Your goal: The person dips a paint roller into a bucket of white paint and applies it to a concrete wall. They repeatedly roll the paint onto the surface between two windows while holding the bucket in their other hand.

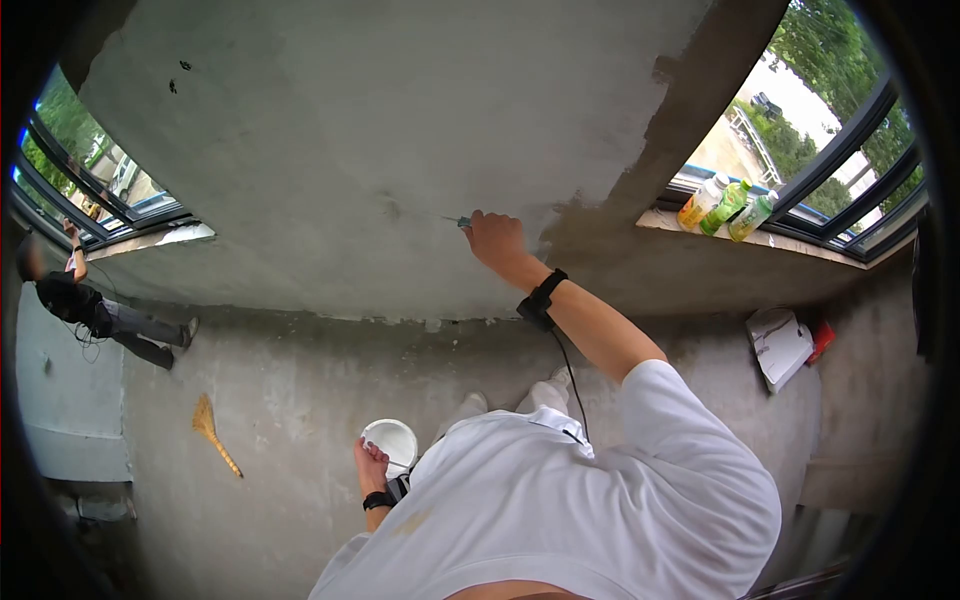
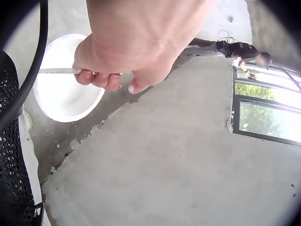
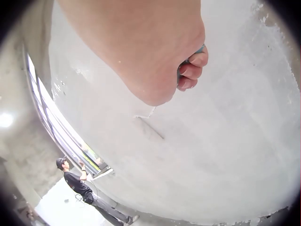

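Observation:
In the head view my right hand [image 1: 497, 245] reaches up to the grey wall [image 1: 400, 130]. Its fingers curl round the teal handle of a putty knife [image 1: 463, 223]. From the right wrist, the thin blade edge [image 3: 153, 129] shows against the wall with a small white smear beside it; the hand hides most of the tool. Low at my left side, my left hand [image 2: 127, 52] grips the white handle [image 2: 59, 70] of a round white bucket [image 2: 70, 104]. The handle crosses the bucket's mouth, and pale material coats the inside.
A straw hand broom [image 1: 212, 432] lies on the floor at left. Another person [image 1: 85, 305] stands by the left window. Several bottles [image 1: 722, 205] stand on the right windowsill [image 1: 770, 245]. A white box-like object [image 1: 778, 345] sits at right. A cable [image 1: 572, 380] hangs from my right wrist.

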{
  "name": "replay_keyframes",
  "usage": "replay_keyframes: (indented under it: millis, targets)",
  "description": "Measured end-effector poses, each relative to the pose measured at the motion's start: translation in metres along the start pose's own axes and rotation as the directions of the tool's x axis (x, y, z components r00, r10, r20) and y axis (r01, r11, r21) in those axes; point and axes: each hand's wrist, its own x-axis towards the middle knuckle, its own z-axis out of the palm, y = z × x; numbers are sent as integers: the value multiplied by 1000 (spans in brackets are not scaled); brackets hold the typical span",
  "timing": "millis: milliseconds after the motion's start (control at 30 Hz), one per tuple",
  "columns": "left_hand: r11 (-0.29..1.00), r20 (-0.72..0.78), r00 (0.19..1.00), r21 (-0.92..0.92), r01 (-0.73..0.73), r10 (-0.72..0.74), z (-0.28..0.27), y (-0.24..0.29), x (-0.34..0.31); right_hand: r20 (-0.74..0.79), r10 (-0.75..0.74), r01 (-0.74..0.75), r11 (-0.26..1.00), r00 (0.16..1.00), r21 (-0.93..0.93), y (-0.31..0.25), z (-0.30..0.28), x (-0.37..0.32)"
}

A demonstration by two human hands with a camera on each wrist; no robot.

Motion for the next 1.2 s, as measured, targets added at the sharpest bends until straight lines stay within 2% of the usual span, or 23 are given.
replay_keyframes:
  millis: [133, 233, 300, 433, 633, 833, 900, 1133, 1200]
  targets:
    - [999, 21, 1000, 38, 8, -9, 11, 0, 6, -11, 31, -31, 999, 999, 18, 54, -20, -35]
    - [997, 39, 999, 75, 29, -32, 29, 5, 15, 13, 151, -151, 988, 988, -40, 105, -44, -75]
    - [992, 71, 997, 127, 24, -34, 40, 8, 29, -55, 196, -202, 971, 979, -129, 144, -59, -105]
    - [982, 156, 987, 190, 13, -43, 71, 16, 35, -84, 346, -356, 908, 934, -219, 202, -97, -162]
    - [981, 294, 955, 193, -30, -29, 122, 29, 17, -186, 407, -446, 849, 894, -284, 259, -118, -217]
    - [974, 330, 942, 226, -12, -65, 146, 38, 8, -146, 378, -404, 876, 914, -263, 264, -115, -213]
    - [979, 291, 955, 204, 0, -61, 147, 36, 3, -125, 360, -381, 891, 924, -249, 254, -108, -201]
    - [994, 222, 974, 109, 13, -38, 110, 27, -2, -25, 247, -248, 958, 969, -141, 171, -41, -130]
    - [993, 247, 969, 118, -12, -18, 91, 23, -3, -8, 185, -185, 978, 983, -93, 140, -17, -108]
